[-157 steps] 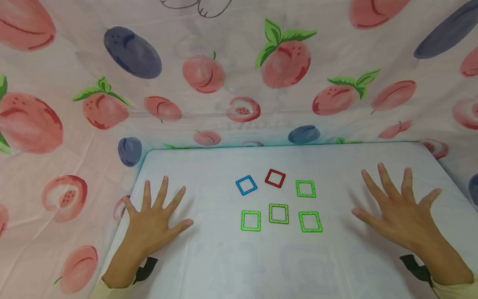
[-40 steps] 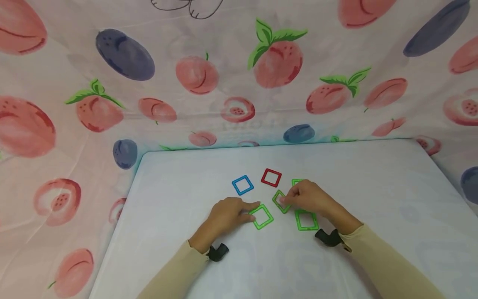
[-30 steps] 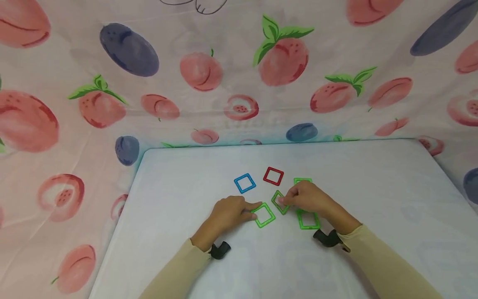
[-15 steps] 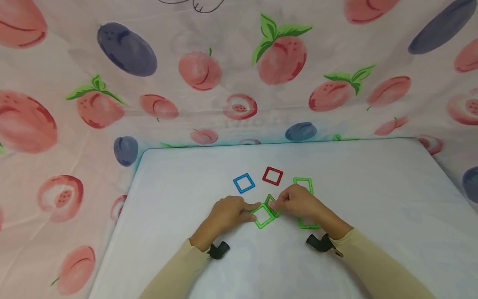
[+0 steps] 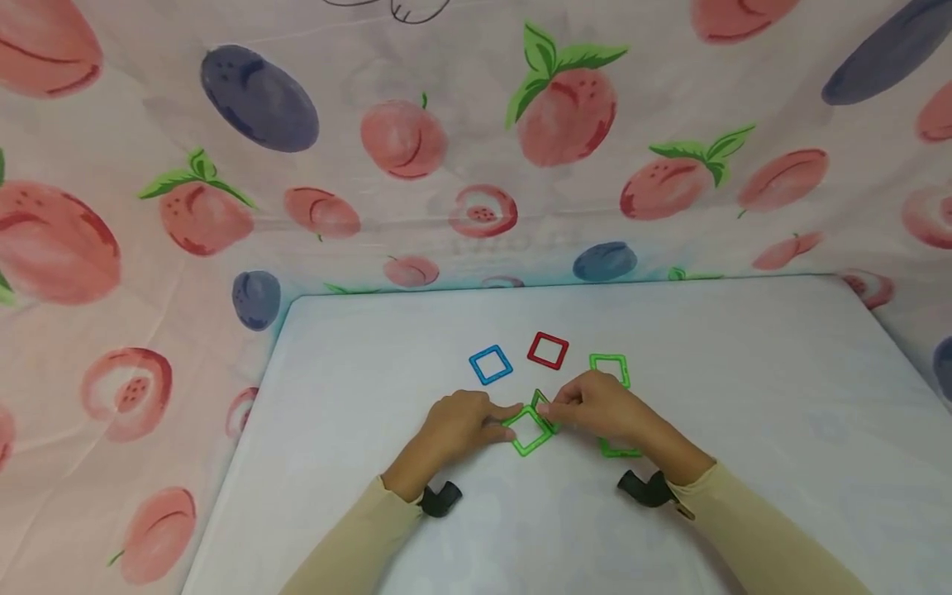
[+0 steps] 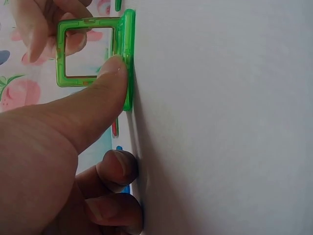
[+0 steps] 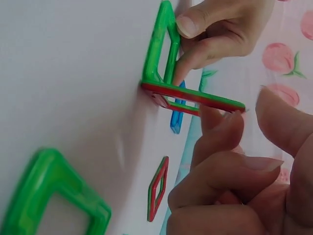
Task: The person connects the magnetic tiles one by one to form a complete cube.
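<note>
My left hand [image 5: 457, 426] holds a flat green square-frame magnetic tile [image 5: 539, 445] at one corner, thumb and index finger on its edges. Along this tile's far-right edge stands another green magnetic tile [image 6: 60, 54], upright, the two meeting at a right angle. My right hand [image 5: 606, 409] is at the upright tile; in the right wrist view curled fingertips [image 7: 222, 122] lie against its outer face, while the thumb is apart from it. The upright tile's side edge [image 7: 195, 96] looks red-tinted in that view.
Behind the hands lie a blue square tile [image 5: 478, 371] and a red one [image 5: 554, 338]. Two more green tiles, one farther back [image 5: 608, 357] and one nearer [image 5: 621, 453], are partly covered by the right hand. A fruit-print cloth [image 5: 416, 223] hangs behind the white table [image 5: 387, 347].
Both hands came from spread at the sides to the middle tiles. The right hand brought a green tile leftward and stood it against the left hand's tile; its thumb is now off it.
</note>
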Action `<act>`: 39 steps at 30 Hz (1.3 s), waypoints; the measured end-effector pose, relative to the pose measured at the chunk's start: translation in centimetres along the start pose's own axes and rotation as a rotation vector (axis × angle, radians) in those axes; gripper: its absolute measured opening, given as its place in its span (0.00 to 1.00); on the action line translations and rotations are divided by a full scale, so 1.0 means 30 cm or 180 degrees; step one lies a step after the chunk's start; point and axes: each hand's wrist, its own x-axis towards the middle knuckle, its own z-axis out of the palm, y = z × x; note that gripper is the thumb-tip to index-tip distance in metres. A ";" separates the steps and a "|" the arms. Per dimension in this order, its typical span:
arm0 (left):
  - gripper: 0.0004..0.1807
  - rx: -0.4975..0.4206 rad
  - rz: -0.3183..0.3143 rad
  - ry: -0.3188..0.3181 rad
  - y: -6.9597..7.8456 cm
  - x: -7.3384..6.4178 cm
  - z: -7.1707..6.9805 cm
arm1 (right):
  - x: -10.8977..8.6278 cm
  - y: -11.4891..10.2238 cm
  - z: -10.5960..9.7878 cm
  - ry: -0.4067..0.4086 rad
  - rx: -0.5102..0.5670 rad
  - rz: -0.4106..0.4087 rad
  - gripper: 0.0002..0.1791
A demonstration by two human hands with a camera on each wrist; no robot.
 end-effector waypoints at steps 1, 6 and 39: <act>0.25 -0.0012 -0.0021 -0.0002 0.000 0.000 0.000 | -0.003 0.000 -0.003 -0.0006 0.0001 0.0012 0.18; 0.25 -0.0006 -0.0070 -0.0035 -0.001 0.003 0.004 | -0.024 0.000 -0.014 -0.0002 0.0015 0.0034 0.13; 0.14 -0.1201 0.0293 -0.0076 -0.049 0.016 -0.063 | 0.018 -0.001 -0.029 -0.0240 -0.0260 -0.0843 0.07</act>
